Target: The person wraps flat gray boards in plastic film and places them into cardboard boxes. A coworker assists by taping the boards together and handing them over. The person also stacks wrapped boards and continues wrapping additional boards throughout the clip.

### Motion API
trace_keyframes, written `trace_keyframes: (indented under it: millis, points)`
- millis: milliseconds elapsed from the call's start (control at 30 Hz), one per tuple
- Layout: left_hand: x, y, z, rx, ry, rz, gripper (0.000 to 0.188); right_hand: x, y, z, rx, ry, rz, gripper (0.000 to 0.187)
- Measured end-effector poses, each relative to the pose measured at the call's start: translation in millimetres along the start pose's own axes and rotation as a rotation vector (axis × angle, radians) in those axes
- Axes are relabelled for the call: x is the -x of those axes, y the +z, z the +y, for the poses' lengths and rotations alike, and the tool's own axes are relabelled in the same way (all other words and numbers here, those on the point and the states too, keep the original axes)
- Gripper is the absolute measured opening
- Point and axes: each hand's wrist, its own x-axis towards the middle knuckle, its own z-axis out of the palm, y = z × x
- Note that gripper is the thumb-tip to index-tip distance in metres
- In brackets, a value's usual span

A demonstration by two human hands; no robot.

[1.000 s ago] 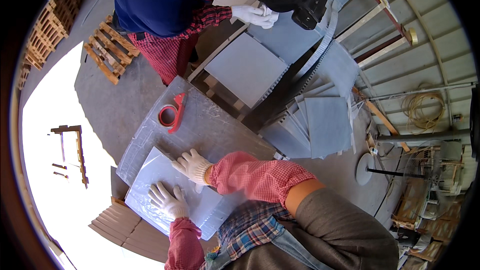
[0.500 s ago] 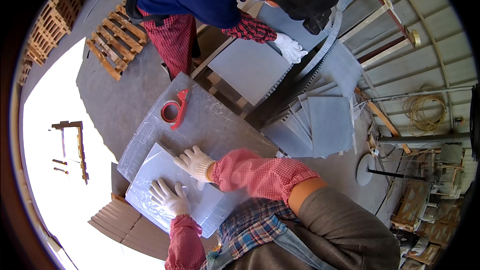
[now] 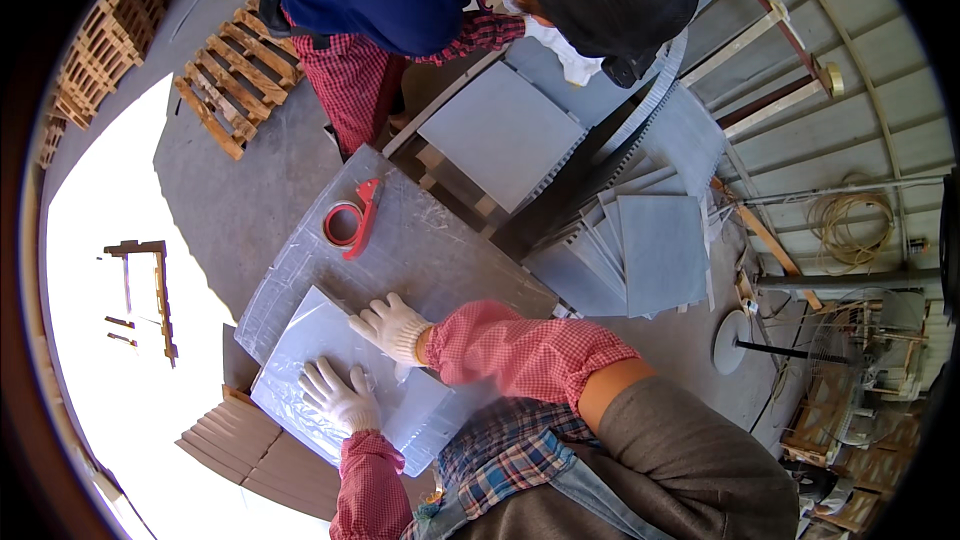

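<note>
A square, flat grey-blue stack in clear plastic wrap (image 3: 308, 332) lies at the near left part of the table (image 3: 440, 245). My left hand (image 3: 341, 398), in a white knit glove, rests flat on the wrap with its fingers spread. Further up, my right hand (image 3: 391, 328), gloved as well, lies with outstretched fingers across the far right part of the wrap. Beyond my hands on the table sits a red tape dispenser (image 3: 366, 222) with a roll of tape in it.
Across the table a co-worker bends over stacked grey sheets (image 3: 505, 135), a white-gloved hand (image 3: 570, 52) at the far stack. More sheets (image 3: 660, 255) lean fanned out to the right. Folded cardboard (image 3: 245, 445) is at the near left, a wooden pallet (image 3: 235, 80) at the far left.
The co-worker's gloved hand has drawn back, away from the near stack's edge, and their head has shifted slightly right. My hands and the wrapped stack look still.
</note>
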Motion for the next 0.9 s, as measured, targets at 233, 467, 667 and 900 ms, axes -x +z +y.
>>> trace_keyframes:
  millis: [233, 467, 667, 900]
  points:
    - [0, 0, 0, 0.002, 0.003, 0.009, 0.077, -1, 7, -1, 0.001, 0.011, 0.043, 0.108]
    - [0, -2, 1, 0.008, 0.008, 0.019, 0.076, -4, 25, -3, 0.005, 0.027, 0.166, 0.098]
    - [0, -5, 3, -0.002, 0.012, 0.027, 0.072, -5, 20, -4, 0.016, 0.035, 0.11, 0.097]
    - [0, -4, 1, 0.012, 0.029, 0.049, 0.073, -7, 30, -4, 0.015, 0.044, 0.172, 0.096]
